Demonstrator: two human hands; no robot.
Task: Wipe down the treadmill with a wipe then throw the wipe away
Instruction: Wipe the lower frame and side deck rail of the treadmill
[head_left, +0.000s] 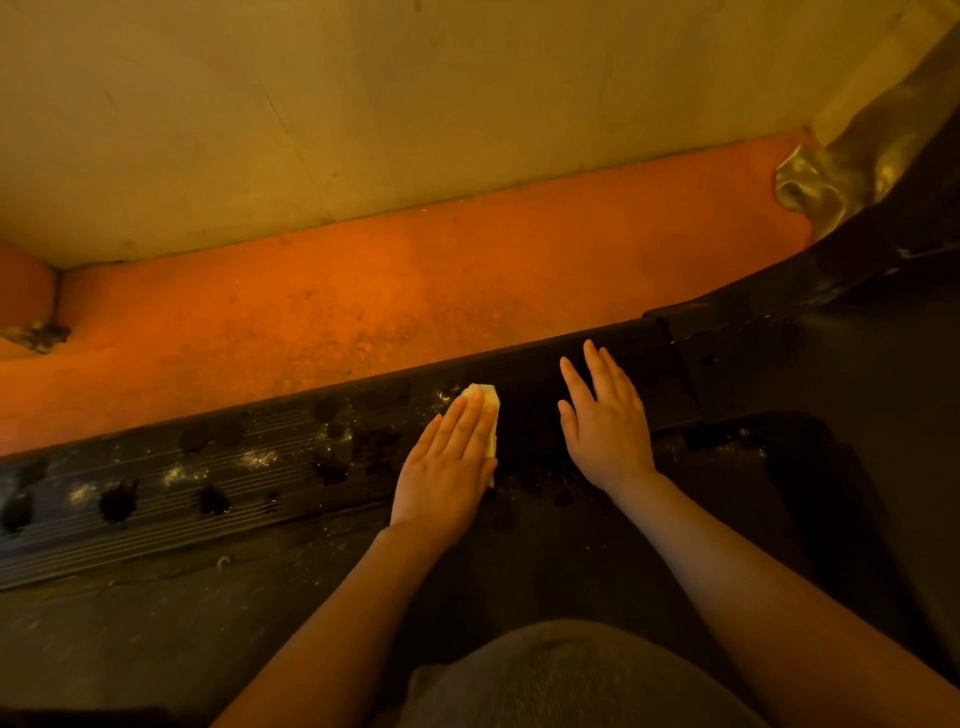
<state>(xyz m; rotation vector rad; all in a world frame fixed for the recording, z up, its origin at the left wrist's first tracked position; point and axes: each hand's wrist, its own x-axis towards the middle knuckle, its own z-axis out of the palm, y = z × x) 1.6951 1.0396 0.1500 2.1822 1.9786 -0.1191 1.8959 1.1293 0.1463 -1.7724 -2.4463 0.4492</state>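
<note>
The treadmill's black ribbed side rail (218, 483) runs from lower left to right, dusty with pale specks and dark blotches. My left hand (447, 467) lies flat with straight fingers on a small folded white wipe (485, 402), pressing it onto the rail; most of the wipe is hidden under the hand. My right hand (605, 421) rests flat on the rail just to the right, fingers straight and slightly spread, holding nothing. The dark belt deck (260, 613) lies nearer to me.
Beyond the rail is an orange floor strip (389, 291) and then a beige wall (415, 104). A shiny crumpled sheet (831, 182) lies at the far right corner. The treadmill's black front housing (779, 353) rises at right. My grey-clad knee (561, 675) fills the bottom centre.
</note>
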